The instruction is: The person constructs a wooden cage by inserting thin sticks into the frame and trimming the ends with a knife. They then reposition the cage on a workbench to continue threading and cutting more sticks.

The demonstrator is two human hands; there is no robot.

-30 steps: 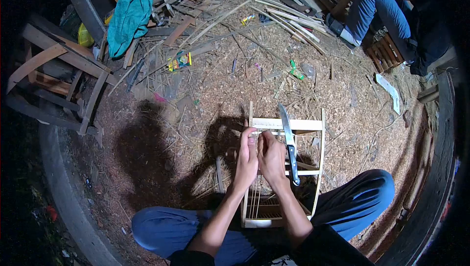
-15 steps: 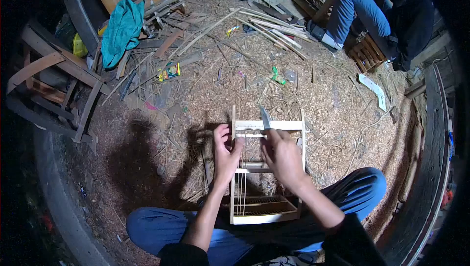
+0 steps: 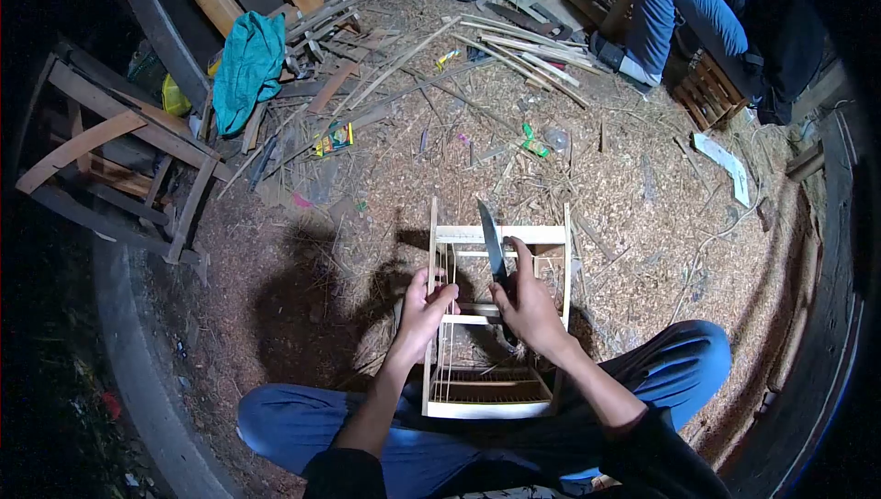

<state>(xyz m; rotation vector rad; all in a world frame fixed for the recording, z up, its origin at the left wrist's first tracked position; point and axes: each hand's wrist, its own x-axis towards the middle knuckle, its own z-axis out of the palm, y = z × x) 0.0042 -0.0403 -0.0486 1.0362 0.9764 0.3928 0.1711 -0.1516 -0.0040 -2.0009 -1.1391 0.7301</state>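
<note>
A pale wooden frame [image 3: 500, 410], cage-like with crossbars and thin upright sticks [image 3: 444, 352] along its left part, rests upright between my crossed legs. My left hand [image 3: 424, 315] is closed around its left side, the thumb lying over the thin sticks and the fingertips partly hidden behind the rail. In my right hand [image 3: 532, 306] is a knife [image 3: 493, 240], its dark blade pointing up and away in front of the upper crossbar. The knife's handle is mostly covered by my fingers.
Wood shavings cover the ground. Beyond lie long wooden strips [image 3: 523, 58], a teal sack [image 3: 250, 72] and a green bottle [image 3: 533, 141]. Curved wooden furniture parts [image 3: 138, 141] stand at left. Another person [image 3: 688, 12] sits at far right beside a slatted wooden piece [image 3: 707, 93].
My right hand has lowered slightly and turned the knife, whose blade now shows more fully. My left hand has shifted down a little along the frame. The view has swung slightly left.
</note>
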